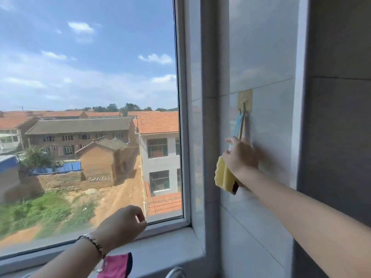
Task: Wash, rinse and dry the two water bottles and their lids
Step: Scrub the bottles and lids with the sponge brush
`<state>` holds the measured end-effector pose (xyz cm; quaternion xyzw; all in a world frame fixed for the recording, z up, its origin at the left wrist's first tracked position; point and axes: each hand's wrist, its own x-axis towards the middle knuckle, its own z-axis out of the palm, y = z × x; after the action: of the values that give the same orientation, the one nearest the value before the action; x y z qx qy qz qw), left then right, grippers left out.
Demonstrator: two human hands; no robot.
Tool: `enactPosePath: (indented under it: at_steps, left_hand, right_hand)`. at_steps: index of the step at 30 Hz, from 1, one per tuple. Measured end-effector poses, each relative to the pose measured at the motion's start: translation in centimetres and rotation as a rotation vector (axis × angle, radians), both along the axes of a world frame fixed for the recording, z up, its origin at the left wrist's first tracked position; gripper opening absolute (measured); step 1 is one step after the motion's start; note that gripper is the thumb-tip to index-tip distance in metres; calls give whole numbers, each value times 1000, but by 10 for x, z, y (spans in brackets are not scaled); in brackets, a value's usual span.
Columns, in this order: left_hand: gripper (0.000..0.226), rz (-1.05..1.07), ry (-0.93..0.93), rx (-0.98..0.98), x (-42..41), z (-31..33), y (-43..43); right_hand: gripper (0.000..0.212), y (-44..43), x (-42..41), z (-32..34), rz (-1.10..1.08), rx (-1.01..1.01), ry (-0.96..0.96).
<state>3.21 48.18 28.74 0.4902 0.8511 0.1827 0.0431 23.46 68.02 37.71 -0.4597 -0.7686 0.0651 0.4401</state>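
Note:
My right hand (pixel 241 156) grips a bottle brush with a yellow sponge head (pixel 223 177) and a blue handle (pixel 239 125). The handle's top hangs from a small gold wall hook (pixel 245 100) on the grey tiled wall. My left hand (pixel 124 223) is raised in front of the window sill with its fingers loosely curled, holding nothing; a bracelet is on its wrist. The two water bottles and their lids are out of view.
A pink cloth (pixel 117 265) lies at the bottom by the sill. The curved top of a metal faucet (pixel 176 272) shows at the lower edge. A large window (pixel 90 117) fills the left, and a dark grey wall panel (pixel 341 137) stands on the right.

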Motion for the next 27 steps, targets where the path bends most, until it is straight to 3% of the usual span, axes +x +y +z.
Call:
enactPosePath:
  at_steps: [3,7,10,14,16,19,25,27]
  left_hand:
    - [12,12,20,-8,-6,-2,-4]
    - [8,12,0,-20,-10,-14,-8]
    - [8,-12,-8,-4,-8,-20,-13]
    - [11,-59,-80,14,-6,-30,-33]
    - [11,-60,-89,-16,-9,-43,-52]
    - [7,-42,-113,-28,-12,-65,-92]
    - [6,111,-327,-63,-12,-143,-201]
    - [7,158,-364,-103,-13,-166,-234]
  right_hand:
    - [39,1,12,1,171,59,111]
    - [36,-4,20,22,231,161,93]
    - [43,-19,17,37,245,70,53]
    - [61,-66,13,11,483,-88,-318]
    - [53,-92,9,-18,544,-127,-476]
    - [23,-137,6,-64,532,-201,-627]
    - [15,-219,-17,-183,479,-310,-1280]
    - [22,-237,-24,-228,501,-295,-1441]
